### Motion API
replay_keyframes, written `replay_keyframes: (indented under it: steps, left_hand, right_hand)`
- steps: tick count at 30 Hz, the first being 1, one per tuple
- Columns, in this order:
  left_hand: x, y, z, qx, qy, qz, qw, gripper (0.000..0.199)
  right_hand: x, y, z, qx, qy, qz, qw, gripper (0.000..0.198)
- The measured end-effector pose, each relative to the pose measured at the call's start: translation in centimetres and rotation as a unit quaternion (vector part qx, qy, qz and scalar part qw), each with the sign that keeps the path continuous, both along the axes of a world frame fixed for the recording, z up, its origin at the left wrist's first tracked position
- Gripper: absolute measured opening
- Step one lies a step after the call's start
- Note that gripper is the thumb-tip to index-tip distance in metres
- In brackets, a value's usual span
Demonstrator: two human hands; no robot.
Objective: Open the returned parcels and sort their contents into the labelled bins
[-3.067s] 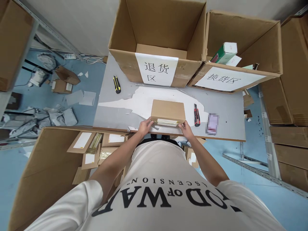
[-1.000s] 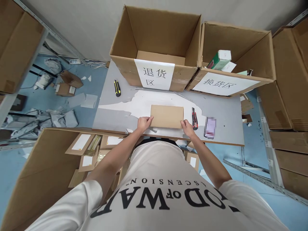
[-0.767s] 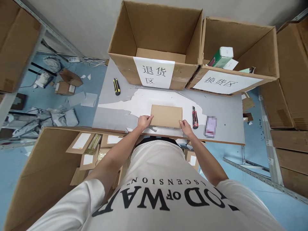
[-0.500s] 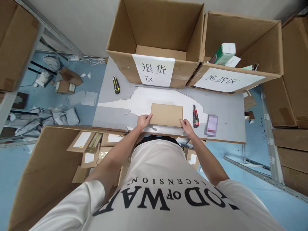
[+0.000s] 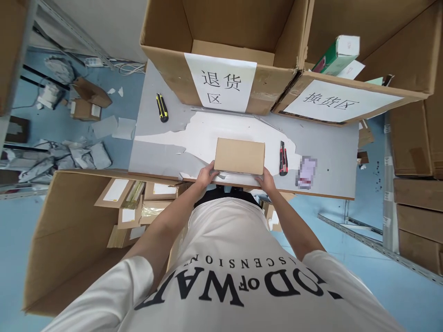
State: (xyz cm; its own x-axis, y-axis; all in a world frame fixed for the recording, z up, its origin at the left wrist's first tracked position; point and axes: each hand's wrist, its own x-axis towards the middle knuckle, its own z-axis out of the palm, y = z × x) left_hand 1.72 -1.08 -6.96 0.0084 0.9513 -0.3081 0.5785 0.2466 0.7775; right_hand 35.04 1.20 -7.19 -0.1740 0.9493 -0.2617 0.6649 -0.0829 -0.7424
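A small brown cardboard box (image 5: pixel 239 156) is held level over the front part of the table, its plain top facing up. My left hand (image 5: pixel 206 174) grips its near left corner, and my right hand (image 5: pixel 266 179) has the near right corner. Fingers of both hands are partly hidden beneath the box. Right of it lies a red and black utility knife (image 5: pixel 283 159), and further right a blurred-out phone-like object (image 5: pixel 306 172). A yellow and black utility knife (image 5: pixel 161 108) rests at the table's left.
Behind the grey table (image 5: pixel 332 152) edge stand two big cartons with paper signs, a left carton (image 5: pixel 166 69) and a right carton (image 5: pixel 415 92) holding a green box (image 5: pixel 335 55). At lower left, a large open carton (image 5: pixel 58 230) contains several parcels. Metal shelving (image 5: pixel 387 157) stands right.
The view has tilted and shifted closer to the table. The box now shows more of its top, and both hands have moved to grip lower, under its near corners.
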Motion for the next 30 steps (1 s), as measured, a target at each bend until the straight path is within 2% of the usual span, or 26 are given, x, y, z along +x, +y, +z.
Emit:
replay_keyframes:
  steps: [5, 9, 13, 17, 21, 24, 30]
  left_hand:
    - [1.2, 0.5, 0.3, -0.007, 0.022, 0.000, 1.000, 0.030]
    - [1.4, 0.4, 1.8, 0.010, 0.006, 0.000, 1.000, 0.028]
    - [1.1, 0.5, 4.9, 0.038, -0.011, 0.015, 0.999, 0.040]
    - [0.9, 1.1, 8.2, 0.069, 0.034, 0.058, 0.995, 0.046]
    - [0.8, 2.5, 9.8, 0.064, 0.089, 0.075, 0.991, 0.054]
    - [1.1, 3.6, 9.8, 0.049, 0.103, 0.069, 0.991, 0.056]
    - [1.8, 3.8, 9.0, 0.006, 0.083, 0.060, 0.995, 0.051]
  right_hand:
    - [-1.7, 0.4, 0.3, -0.015, -0.026, -0.033, 0.999, 0.044]
    - [-1.5, 0.6, 1.3, 0.005, -0.020, -0.016, 1.000, 0.038]
    - [-0.9, 1.3, 4.3, 0.051, -0.009, 0.025, 0.998, 0.039]
    - [-1.3, 2.3, 8.1, 0.058, -0.029, 0.035, 0.997, 0.043]
    - [-2.1, 3.4, 10.4, 0.054, -0.059, 0.009, 0.997, 0.048]
    - [-2.3, 4.0, 10.3, 0.034, -0.070, -0.007, 0.997, 0.052]
    - [-1.8, 4.1, 8.0, -0.025, -0.043, -0.024, 0.998, 0.051]
